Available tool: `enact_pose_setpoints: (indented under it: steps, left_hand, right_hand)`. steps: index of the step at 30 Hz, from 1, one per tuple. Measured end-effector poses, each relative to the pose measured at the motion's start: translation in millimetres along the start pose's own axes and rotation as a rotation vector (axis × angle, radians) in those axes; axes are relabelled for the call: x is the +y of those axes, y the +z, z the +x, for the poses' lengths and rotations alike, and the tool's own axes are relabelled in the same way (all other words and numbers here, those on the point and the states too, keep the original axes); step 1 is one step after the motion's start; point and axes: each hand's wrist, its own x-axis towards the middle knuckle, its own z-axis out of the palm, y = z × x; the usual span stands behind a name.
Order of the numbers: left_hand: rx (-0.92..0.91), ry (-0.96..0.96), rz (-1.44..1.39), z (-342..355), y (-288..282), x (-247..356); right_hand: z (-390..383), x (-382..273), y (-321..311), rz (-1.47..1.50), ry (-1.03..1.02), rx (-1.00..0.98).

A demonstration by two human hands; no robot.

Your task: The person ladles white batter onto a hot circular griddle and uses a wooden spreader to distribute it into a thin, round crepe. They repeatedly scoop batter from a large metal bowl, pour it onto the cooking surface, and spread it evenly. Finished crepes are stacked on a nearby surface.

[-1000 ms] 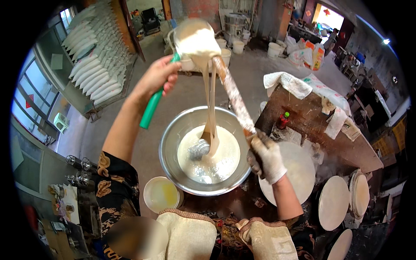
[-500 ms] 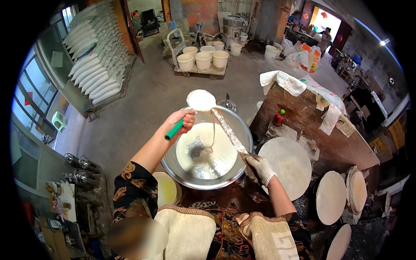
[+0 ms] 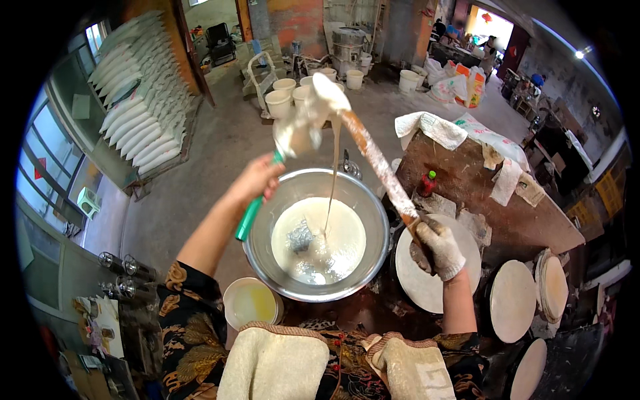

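Batter (image 3: 331,160) runs down in a thin white string from a ladle (image 3: 313,123) held high over a big metal bowl (image 3: 319,233). White batter fills the bottom of the bowl, and the string lands near the middle of it.

The left hand (image 3: 257,181) is bare. Its fingers are curled tight around the green handle (image 3: 248,220) of the ladle, and the scoop end sticks up and away, all coated in white. The right hand (image 3: 437,245) wears a dirty white glove. Its fingers are wrapped shut around the low end of a long stick (image 3: 377,160). The stick is caked in batter, and its top end touches the ladle scoop, high above the bowl.

The bowl sits at the near left end of a dark brown worktable (image 3: 527,227). Just right of the bowl, under the gloved hand, lies a round white disc (image 3: 427,280). More round white discs (image 3: 513,300) lie near the right edge of the worktable. A small red bottle (image 3: 427,183) stands further back on it, and white cloths (image 3: 433,130) hang over its far edge.

A small pale tub (image 3: 250,303) of yellowish liquid sits close to the bowl's near left side. Two thick cloth pads (image 3: 273,363) lie closest to the person. Far off on the floor stand white buckets (image 3: 283,100), and white sacks (image 3: 137,113) are stacked at the left.
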Motion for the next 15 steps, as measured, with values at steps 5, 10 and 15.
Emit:
enact_pose_setpoints:
  steps: [5, 10, 15]
  left_hand:
    - [-0.486, -0.477, -0.752, 25, 37, -83]
    - [-0.466, -0.512, -0.871, 40, 40, -77]
    - [-0.314, -0.038, -0.401, -6, 29, 40]
  right_hand:
    - [0, 102, -21, -0.016, 0.206, -0.065]
    - [-16, 141, -43, 0.015, 0.291, -0.025]
    - [-29, 57, -44, 0.071, 0.135, 0.029]
